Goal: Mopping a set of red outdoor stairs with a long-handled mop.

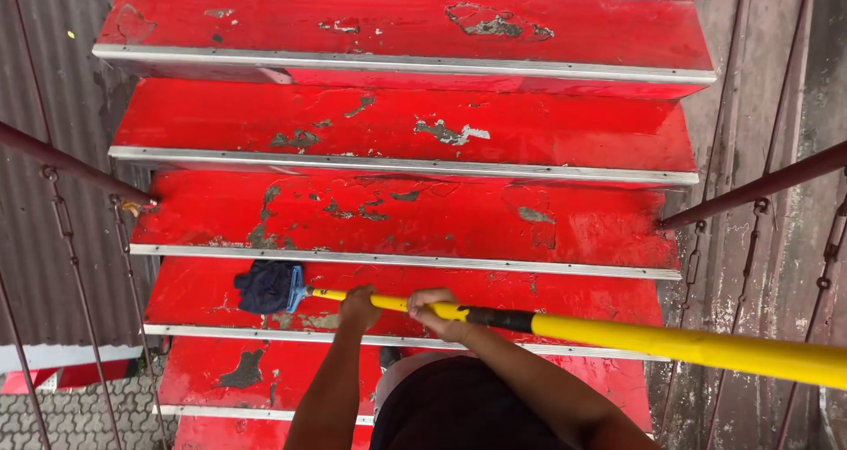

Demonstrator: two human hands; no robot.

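Observation:
Both my hands grip a long yellow mop handle [688, 344] that runs from the lower right toward the left. My left hand [359, 308] holds it farther down the shaft, nearer the head. My right hand [438, 314] holds it just beside a black band on the handle. The dark blue mop head [267, 287] rests on a red stair tread [529, 291] at its left side. My dark clothing fills the bottom middle.
Red painted stairs [406, 123] with chipped paint and metal nosing strips rise ahead. Dark metal handrails run on the left [62, 163] and right [759, 185]. A corrugated wall stands at left, a stained concrete wall at right. Paving shows below at lower left.

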